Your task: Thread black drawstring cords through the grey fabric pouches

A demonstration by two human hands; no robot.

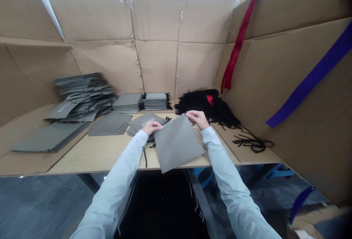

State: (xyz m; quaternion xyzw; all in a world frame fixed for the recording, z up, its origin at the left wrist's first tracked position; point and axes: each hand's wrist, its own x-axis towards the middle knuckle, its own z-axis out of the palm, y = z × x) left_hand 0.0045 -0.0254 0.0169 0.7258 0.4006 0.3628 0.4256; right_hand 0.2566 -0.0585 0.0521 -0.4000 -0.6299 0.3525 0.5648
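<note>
A flat, square grey drawstring pouch (178, 142) hangs tilted in front of me, over the near edge of the table. My left hand (152, 127) pinches its upper left corner between thumb and fingers. At the upper right corner, my right hand (198, 118) is closed in a pinch, and whatever cord lies in those fingers is too small to make out. Behind my left hand lies a grey pouch with white lettering (147, 121), with black cord ends around it. A short black cord (145, 157) dangles by the table edge.
Grey pouches lie in a tall heap (85, 96), a flat stack (49, 136) and a fanned pile (110, 124). Neat corded pouches (155, 101) stand at the back. Black cords (198, 103) are bundled at right, beside loose cord (253, 143). Cardboard walls (156, 19) enclose the table (101, 154).
</note>
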